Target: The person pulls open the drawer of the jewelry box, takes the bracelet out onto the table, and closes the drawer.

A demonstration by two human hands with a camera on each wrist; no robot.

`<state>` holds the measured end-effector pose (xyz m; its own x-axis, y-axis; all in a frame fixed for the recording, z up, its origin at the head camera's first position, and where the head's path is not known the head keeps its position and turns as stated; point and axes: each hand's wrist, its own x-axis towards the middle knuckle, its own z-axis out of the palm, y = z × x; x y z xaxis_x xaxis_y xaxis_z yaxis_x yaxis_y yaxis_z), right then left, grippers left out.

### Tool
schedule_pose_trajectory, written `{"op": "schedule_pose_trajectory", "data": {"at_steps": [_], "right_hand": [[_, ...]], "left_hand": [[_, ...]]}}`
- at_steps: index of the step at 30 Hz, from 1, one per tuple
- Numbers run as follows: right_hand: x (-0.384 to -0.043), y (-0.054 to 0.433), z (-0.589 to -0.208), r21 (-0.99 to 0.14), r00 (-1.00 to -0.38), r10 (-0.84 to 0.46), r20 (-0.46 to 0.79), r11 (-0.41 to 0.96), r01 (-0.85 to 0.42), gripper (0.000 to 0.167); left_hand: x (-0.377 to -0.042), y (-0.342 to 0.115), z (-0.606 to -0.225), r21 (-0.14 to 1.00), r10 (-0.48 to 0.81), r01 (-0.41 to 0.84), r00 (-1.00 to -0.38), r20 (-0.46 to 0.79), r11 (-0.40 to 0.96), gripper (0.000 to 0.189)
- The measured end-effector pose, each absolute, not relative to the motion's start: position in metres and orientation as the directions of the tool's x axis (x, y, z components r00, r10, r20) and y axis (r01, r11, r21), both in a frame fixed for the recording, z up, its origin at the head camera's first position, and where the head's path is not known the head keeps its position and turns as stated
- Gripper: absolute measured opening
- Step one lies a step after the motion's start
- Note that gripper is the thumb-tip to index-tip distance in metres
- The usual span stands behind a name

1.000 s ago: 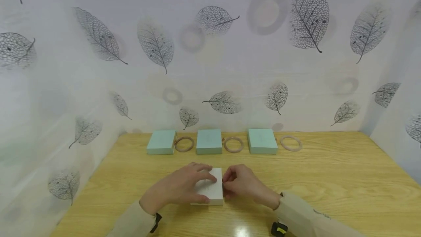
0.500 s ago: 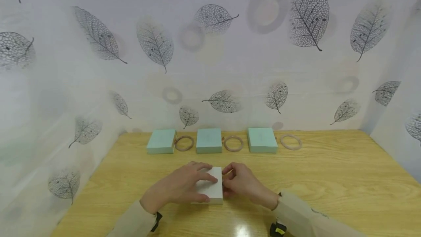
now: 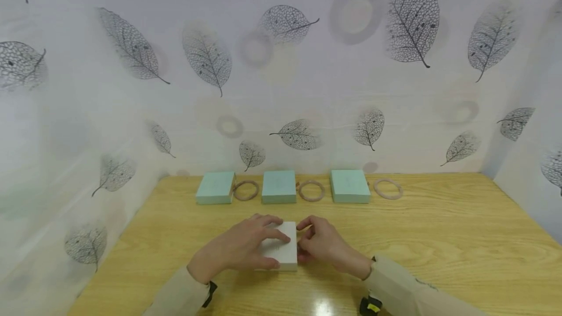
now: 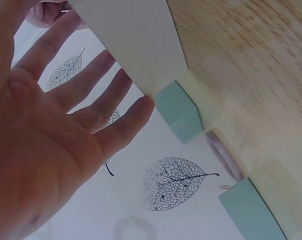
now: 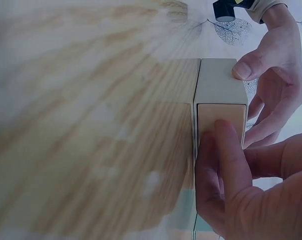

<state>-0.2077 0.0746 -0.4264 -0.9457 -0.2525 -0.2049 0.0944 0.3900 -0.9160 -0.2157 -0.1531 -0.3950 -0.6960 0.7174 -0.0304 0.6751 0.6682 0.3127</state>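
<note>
A white box (image 3: 288, 253) lies flat on the wooden table in front of me. My left hand (image 3: 243, 246) holds it from the left, thumb along the near side and spread fingers over the top and far edge. In the right wrist view the box's right end shows a tan inner panel (image 5: 208, 114) framed by the white sleeve. My right hand (image 3: 327, 246) is at that end, thumb and fingertips brought together against the panel. Its index finger (image 3: 306, 222) reaches to the far right corner. Whatever lies between those fingertips is hidden.
Along the back of the table stand three mint-green boxes, left (image 3: 216, 187), middle (image 3: 279, 187) and right (image 3: 350, 186). To the right of each lies a pinkish bangle, left (image 3: 246, 199), middle (image 3: 311, 200) and right (image 3: 388, 198). Behind hangs a leaf-print curtain (image 3: 307, 87).
My right index finger has straightened slightly, toward the box's far corner. The left hand and the white box have stayed in place.
</note>
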Motion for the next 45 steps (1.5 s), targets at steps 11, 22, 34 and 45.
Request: {"op": "schedule_pose_trajectory", "data": {"at_steps": [11,22,34,45], "right_hand": [[-0.2079,0.0767,-0.4259,-0.920,-0.939,-0.251,-0.237,0.368,0.134,0.028],[-0.2070,0.0783,-0.4267,-0.929,-0.936,-0.265,-0.230,0.346,0.130,0.028],[-0.2056,0.0793,-0.4254,-0.938,-0.929,-0.288,-0.231,0.321,0.133,0.031],[-0.2062,0.0797,-0.4265,-0.935,-0.932,-0.274,-0.238,0.326,0.143,0.030]], "left_hand": [[-0.2159,-0.1522,-0.3944,0.317,0.709,0.663,-0.704,-0.043,0.678,0.045],[-0.2153,-0.1514,-0.3931,0.320,0.707,0.661,-0.707,-0.038,0.678,0.044],[-0.2161,-0.1512,-0.3943,0.321,0.702,0.657,-0.711,-0.035,0.682,0.043],[-0.2160,-0.1504,-0.3939,0.314,0.697,0.653,-0.716,-0.040,0.689,0.044]]}}
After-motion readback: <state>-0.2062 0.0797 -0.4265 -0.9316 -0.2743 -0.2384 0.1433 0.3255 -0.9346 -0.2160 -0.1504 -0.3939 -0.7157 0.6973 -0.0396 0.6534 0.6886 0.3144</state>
